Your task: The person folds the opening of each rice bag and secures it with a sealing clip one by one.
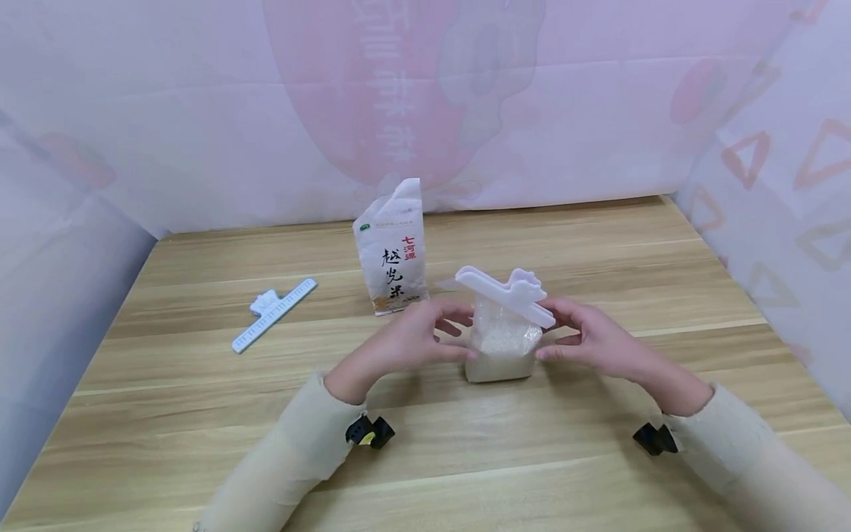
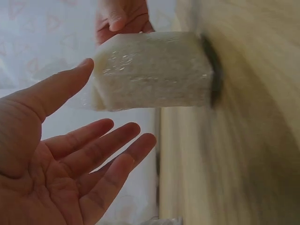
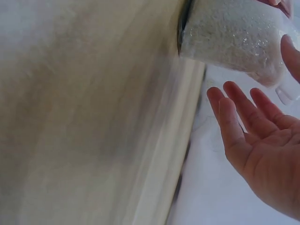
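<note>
A clear bag of rice [image 1: 501, 351] stands upright on the table, its top folded under a pale lilac bag clip [image 1: 508, 295] that slants down to the right. On the bag's left side is my left hand [image 1: 425, 332], its fingers spread; in the left wrist view the thumb lies close to the bag, and I cannot tell whether it touches. My right hand [image 1: 592, 336] is at the bag's right side, fingers apart and loosely bent. The right wrist view shows a gap between those fingers and the rice. Neither hand grips the bag.
Behind and left of the rice stands a white paper rice packet [image 1: 392, 255] with red and black lettering. A light blue bag clip [image 1: 274, 314] lies farther left on the wooden table [image 1: 199, 414]. Printed cloth [image 1: 585, 133] hangs along the back and sides.
</note>
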`<action>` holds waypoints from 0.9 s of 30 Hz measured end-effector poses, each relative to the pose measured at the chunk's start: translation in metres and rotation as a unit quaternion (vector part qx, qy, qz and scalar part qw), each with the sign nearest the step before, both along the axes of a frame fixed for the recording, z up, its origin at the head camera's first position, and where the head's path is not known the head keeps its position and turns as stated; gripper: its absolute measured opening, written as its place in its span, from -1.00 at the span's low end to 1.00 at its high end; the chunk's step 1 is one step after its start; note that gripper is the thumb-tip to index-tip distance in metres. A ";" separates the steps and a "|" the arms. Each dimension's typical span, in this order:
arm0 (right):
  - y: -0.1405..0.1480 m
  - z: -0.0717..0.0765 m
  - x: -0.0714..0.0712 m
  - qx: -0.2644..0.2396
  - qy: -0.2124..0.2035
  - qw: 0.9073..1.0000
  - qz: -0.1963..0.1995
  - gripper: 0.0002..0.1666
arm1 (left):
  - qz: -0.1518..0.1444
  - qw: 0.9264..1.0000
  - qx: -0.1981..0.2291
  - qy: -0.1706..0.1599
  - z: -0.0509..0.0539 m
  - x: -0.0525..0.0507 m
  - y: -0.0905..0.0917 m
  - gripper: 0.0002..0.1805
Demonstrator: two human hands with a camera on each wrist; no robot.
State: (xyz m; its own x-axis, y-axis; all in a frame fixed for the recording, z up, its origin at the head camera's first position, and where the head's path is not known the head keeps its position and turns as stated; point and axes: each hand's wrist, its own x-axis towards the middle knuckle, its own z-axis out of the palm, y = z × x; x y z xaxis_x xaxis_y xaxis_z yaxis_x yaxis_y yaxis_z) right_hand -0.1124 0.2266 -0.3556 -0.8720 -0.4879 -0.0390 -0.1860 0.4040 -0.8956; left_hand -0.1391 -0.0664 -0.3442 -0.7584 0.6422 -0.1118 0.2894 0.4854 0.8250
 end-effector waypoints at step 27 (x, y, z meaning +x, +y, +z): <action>-0.009 -0.018 0.006 0.044 -0.033 0.998 -0.009 -0.54 | 0.022 0.996 -0.042 0.070 -0.020 0.020 0.018 -0.42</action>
State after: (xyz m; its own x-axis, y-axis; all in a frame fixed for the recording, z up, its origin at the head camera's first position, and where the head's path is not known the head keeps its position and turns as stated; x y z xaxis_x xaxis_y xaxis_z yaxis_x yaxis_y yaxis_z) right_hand -0.1059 0.2172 -0.3737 -0.8743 -0.4650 -0.1390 -0.1194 0.4836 -0.8671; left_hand -0.1192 -0.0484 -0.3637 -0.7981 0.6001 -0.0540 0.3755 0.5656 0.7342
